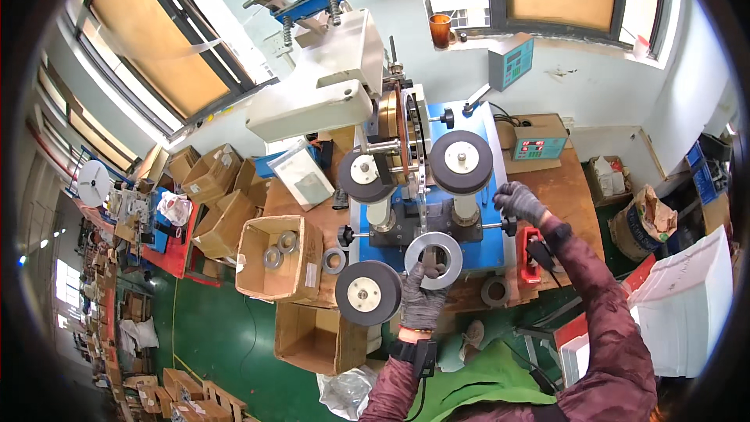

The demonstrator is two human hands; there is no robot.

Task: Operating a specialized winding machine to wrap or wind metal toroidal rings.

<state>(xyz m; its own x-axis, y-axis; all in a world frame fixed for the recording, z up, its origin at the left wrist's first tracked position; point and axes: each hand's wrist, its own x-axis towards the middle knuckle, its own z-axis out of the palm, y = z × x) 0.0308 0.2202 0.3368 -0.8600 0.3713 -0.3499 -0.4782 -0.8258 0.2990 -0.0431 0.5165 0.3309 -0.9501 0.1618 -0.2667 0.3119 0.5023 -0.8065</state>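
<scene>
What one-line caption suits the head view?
Gloved left hand holding a grey ring at a blue-based machine, gloved right hand near a black knob.

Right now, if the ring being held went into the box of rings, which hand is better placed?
Probably the left hand: it holds the grey ring and is nearer the cardboard box on the left. The right hand is farther off, near a black knob.

From head height, one wide fisheye view looks down, close over a white-and-blue metal machine (391, 121) at twelve o'clock.
</scene>
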